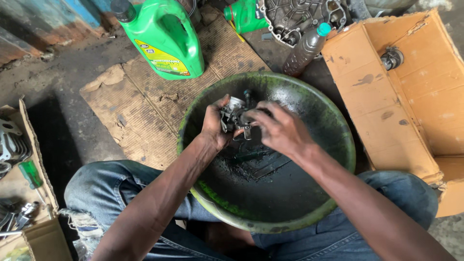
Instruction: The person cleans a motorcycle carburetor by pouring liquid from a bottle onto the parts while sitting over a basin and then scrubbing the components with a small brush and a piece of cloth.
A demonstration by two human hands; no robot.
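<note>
My left hand (212, 126) and my right hand (280, 130) both grip a small grey metal engine part (236, 115), much like a carburettor. I hold it over a large, dirty green basin (338, 133) that rests between my knees. Dark oily liquid and a few dark tools lie in the bottom of the basin. My fingers hide much of the part.
A green oil jug (164, 38) stands on flattened cardboard (140, 106) at the back. A brown bottle (305, 50) with a teal cap leans beside a metal engine casing (297, 17). An open cardboard box (411, 92) sits right. A box of tools (19, 164) is at left.
</note>
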